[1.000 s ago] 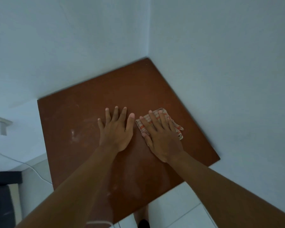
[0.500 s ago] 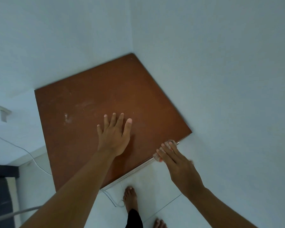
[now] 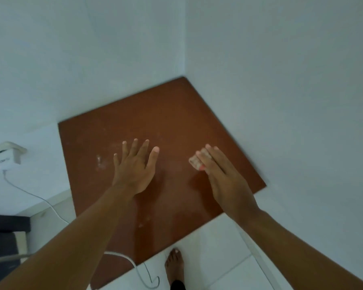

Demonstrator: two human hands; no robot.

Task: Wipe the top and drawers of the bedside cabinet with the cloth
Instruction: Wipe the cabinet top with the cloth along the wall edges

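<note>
The bedside cabinet's brown top fills the middle of the head view, set into a corner of white walls. My left hand lies flat on it with fingers spread, holding nothing. My right hand presses a small checked cloth against the top, right of centre; only a blurred bit of cloth shows under the fingertips. A pale smear marks the wood to the left of my left hand. The drawers are hidden below the top.
A white wall socket with a charger sits at the left, its cable trailing down to the tiled floor. A bare foot stands by the cabinet's front edge. Dark furniture is at the lower left.
My right hand has come back from the cabinet's front right edge onto the top with the cloth. My left hand stays flat in place. The view has shifted.
</note>
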